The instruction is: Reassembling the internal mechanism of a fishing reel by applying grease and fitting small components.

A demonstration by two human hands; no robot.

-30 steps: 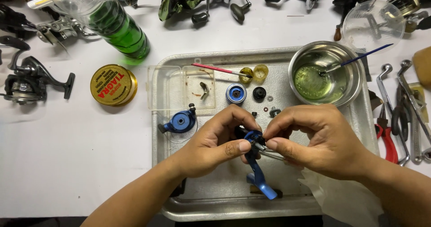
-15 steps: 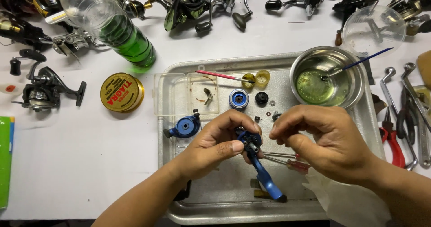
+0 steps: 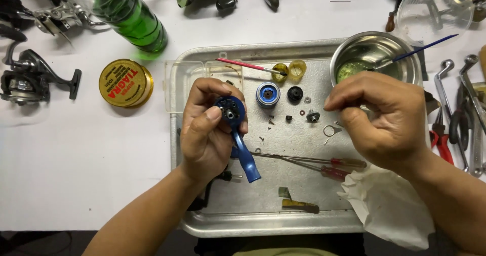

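While your left hand pinches the blue reel body and your right hand hovers curled, apparently empty: loose small parts on the tray risk scattering.

A white surface fills nearly the whole view, evenly and brightly lit from above, with only soft, short shadows on it. Along its near edge runs a dark strip, too dim to tell what it is. No walls or windows show.
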